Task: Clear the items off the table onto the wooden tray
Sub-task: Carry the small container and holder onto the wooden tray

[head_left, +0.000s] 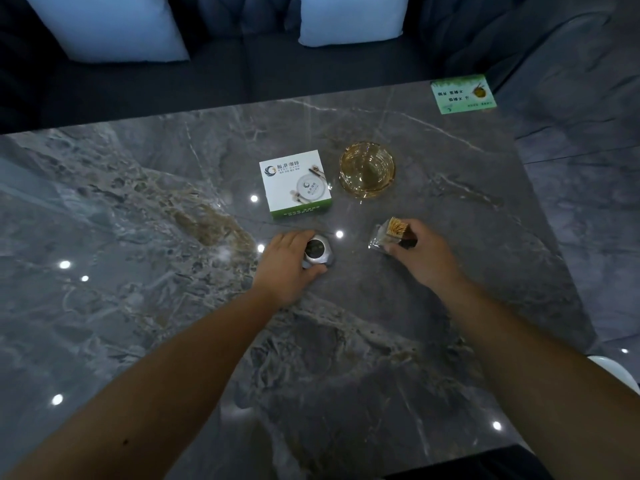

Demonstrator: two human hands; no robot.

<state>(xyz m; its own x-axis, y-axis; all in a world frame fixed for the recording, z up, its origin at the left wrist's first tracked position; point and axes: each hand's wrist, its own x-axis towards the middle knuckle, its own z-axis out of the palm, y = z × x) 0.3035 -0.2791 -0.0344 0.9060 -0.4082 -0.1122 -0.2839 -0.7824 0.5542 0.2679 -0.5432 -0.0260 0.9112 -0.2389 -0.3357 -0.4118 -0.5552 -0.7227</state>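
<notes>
My left hand (284, 268) is closed around a small silver device with a round dark face (317, 251) that rests on the grey marble table (138, 237). To its right, my right hand (427, 254) grips a clear toothpick holder (389, 233) filled with wooden toothpicks and tilted to the left. Behind the hands, a white and green box (296, 183) lies flat. An amber glass ashtray (367, 171) stands just right of the box. No wooden tray is in view.
A green printed card (462, 93) lies at the table's far right corner. A dark sofa with two pale cushions (107, 26) runs along the far edge. Something white (613, 368) shows past the table's right edge.
</notes>
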